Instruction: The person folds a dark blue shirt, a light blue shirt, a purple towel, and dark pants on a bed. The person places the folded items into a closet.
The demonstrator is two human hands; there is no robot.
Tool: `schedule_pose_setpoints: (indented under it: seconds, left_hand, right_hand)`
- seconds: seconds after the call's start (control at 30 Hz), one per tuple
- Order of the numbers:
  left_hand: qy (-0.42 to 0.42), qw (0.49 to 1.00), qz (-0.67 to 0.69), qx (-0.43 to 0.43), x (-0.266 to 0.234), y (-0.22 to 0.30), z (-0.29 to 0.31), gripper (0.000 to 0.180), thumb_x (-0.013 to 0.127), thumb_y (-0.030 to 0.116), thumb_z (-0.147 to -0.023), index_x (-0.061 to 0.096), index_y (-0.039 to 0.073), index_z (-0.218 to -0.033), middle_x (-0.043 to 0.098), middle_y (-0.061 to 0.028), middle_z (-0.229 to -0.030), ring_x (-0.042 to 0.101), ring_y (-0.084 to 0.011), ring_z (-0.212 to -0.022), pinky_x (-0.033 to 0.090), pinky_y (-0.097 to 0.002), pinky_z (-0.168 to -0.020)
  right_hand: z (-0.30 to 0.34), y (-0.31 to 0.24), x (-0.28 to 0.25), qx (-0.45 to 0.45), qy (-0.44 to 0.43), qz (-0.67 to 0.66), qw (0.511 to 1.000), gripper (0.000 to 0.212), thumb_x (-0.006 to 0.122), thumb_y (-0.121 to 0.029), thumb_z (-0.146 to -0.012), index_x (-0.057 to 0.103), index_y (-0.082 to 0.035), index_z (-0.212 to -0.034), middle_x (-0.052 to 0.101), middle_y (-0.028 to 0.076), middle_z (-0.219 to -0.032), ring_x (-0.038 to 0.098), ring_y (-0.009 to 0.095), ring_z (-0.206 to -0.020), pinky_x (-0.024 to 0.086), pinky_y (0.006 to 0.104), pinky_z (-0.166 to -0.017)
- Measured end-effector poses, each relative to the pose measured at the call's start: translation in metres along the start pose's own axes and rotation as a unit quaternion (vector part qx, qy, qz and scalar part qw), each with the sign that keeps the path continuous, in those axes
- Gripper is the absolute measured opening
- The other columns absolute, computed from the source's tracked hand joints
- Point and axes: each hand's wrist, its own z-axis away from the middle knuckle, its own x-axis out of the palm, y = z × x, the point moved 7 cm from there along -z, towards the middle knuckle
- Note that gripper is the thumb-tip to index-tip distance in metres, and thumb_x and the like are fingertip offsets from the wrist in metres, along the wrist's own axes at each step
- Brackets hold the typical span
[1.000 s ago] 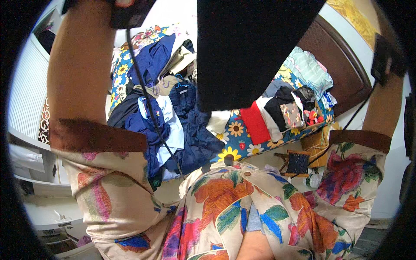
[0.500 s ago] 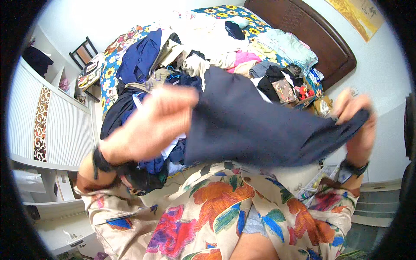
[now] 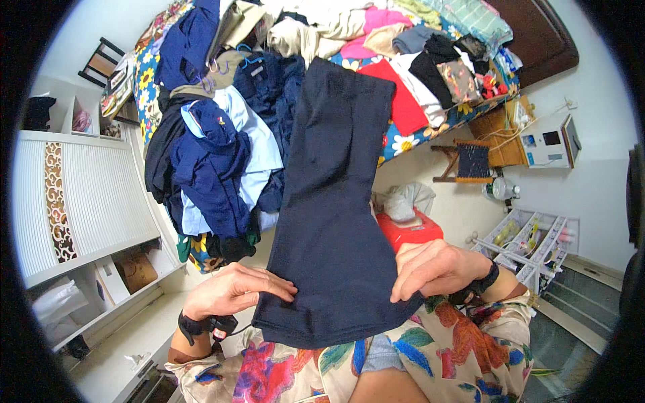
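Note:
A dark navy garment [image 3: 329, 221] stretches from the edge of the bed toward my lap. Its narrower, banded far end lies on the bed, and its wide hem is near me; I cannot tell if it is shorts or a skirt. My left hand [image 3: 235, 290] pinches the near left edge between thumb and fingers. On the opposite side my right hand [image 3: 433, 265] grips the near right edge, fingers closed on the cloth. Beside the garment on the left lies a navy polo shirt [image 3: 211, 168] over light blue cloth [image 3: 261, 144].
The bed's sunflower sheet [image 3: 403, 144] shows under heaped clothes, including red cloth [image 3: 396, 97] and black cloth [image 3: 430, 70]. A red box [image 3: 411, 230], a folding stool [image 3: 463, 161] and a white rack [image 3: 531, 235] stand right. A white sliding-door cabinet [image 3: 101, 195] is left.
The navy garment was held up sideways in the air between my hands. Now it lies lengthwise from the bed toward me, and both hands have come down to its near end.

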Motion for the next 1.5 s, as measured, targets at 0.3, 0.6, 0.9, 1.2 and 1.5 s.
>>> schedule_pose_setpoints:
  seconds: [0.3,0.6,0.9,1.2,1.5]
  left_hand:
    - [0.091,0.992,-0.053,-0.071,-0.011,-0.025,0.011,0.019,0.059,0.005,-0.086,0.069,0.002,-0.102,0.069,-0.0132,-0.108,0.064,-0.0307,-0.106,0.049,-0.0396,-0.093]
    - [0.236,0.968,0.029,-0.076,0.023,-0.055,0.049,0.012,0.064,0.01,-0.083,0.071,0.002,-0.09,0.072,-0.0121,-0.097,0.066,-0.0303,-0.104,0.048,-0.0423,-0.094]
    - [0.427,0.883,0.177,-0.083,0.06,-0.138,0.132,0.018,0.065,0.015,-0.084,0.069,-0.002,-0.087,0.069,-0.0139,-0.09,0.064,-0.027,-0.088,0.049,-0.035,-0.082]
    - [0.395,0.852,0.002,-0.344,0.118,-0.259,0.173,0.021,0.069,0.009,-0.081,0.073,0.009,-0.101,0.067,-0.0098,-0.107,0.048,-0.0273,-0.118,0.04,-0.0388,-0.098]
    - [0.479,0.773,-0.13,-0.396,0.158,-0.332,0.148,0.026,0.059,-0.009,-0.07,0.064,-0.002,-0.094,0.067,-0.0193,-0.104,0.059,-0.0395,-0.099,0.047,-0.0447,-0.087]
  right_hand:
    - [-0.033,0.05,0.001,-0.036,-0.001,-0.094,0.995,0.017,0.063,0.0,-0.084,0.067,0.002,-0.1,0.068,0.013,-0.096,0.064,0.027,-0.084,0.051,0.0354,-0.074]
    - [-0.057,0.074,0.012,-0.006,-0.059,-0.126,0.99,0.016,0.062,-0.004,-0.089,0.067,0.0,-0.103,0.068,0.011,-0.092,0.065,0.024,-0.08,0.05,0.0326,-0.07]
    - [-0.057,0.174,0.043,0.159,-0.163,-0.177,0.957,0.019,0.06,-0.013,-0.094,0.065,0.001,-0.107,0.068,0.008,-0.103,0.062,0.015,-0.093,0.05,0.0305,-0.082]
    - [-0.019,0.341,-0.221,0.351,0.328,0.108,0.87,0.008,0.06,-0.008,-0.087,0.067,-0.003,-0.088,0.065,0.001,-0.079,0.059,0.009,-0.067,0.048,0.0245,-0.061]
    - [-0.14,0.374,-0.373,0.127,0.133,0.534,0.825,0.039,0.066,-0.004,-0.079,0.064,-0.013,-0.117,0.06,0.01,-0.118,0.059,0.028,-0.105,0.047,0.0378,-0.092]
